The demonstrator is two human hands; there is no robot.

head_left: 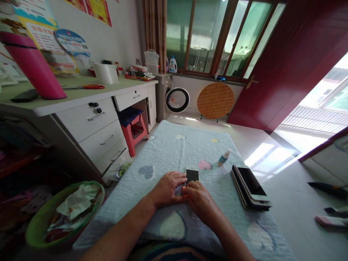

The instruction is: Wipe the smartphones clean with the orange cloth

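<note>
A white-framed smartphone [192,174] with a dark screen lies flat on the light blue quilted cover [174,152] in front of me. My left hand [167,190] grips its left edge, fingertips on the rim and thumb nearer to me. The fingers of my right hand [200,199] are bunched over the phone's lower part and press a small orange cloth [187,195], mostly hidden under them. To the right stands a small spray bottle [224,157] with a white top. Beyond my right forearm lies a stack of several smartphones [251,185], the top one screen up.
At the left is a desk [81,92] with a pink tumbler [35,67] and scissors [91,87]. A green waste basket [32,232] stands below. A red stool [133,134], an open washing machine [164,87] and a round wooden tabletop [215,100] are further back.
</note>
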